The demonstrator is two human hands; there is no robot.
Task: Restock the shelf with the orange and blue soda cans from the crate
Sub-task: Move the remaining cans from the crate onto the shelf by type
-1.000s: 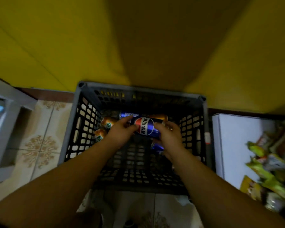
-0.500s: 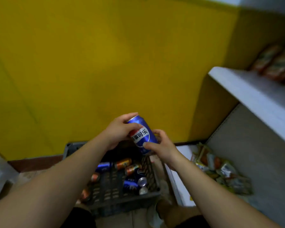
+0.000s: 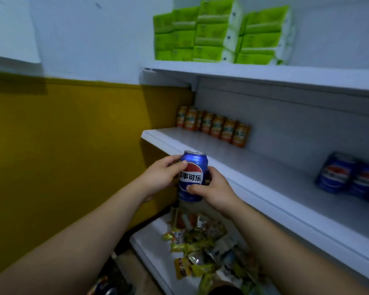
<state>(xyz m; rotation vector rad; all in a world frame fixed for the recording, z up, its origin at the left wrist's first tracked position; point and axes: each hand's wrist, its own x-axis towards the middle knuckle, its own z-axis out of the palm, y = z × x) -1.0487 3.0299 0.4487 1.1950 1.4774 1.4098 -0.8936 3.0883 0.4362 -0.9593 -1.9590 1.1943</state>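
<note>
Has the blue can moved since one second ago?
Yes. The blue can rose out of the crate and is now level with the front edge of the middle shelf.

The middle shelf (image 3: 222, 155) lies bare between the row of orange cans (image 3: 215, 127) at its back left and the blue cans (image 3: 349, 175) at right. The upper shelf (image 3: 264, 76) caps it overhead.

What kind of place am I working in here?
Probably a small shop: a white shelf with rows of orange cans and blue cans, green packs above, loose snack packets below.
</note>
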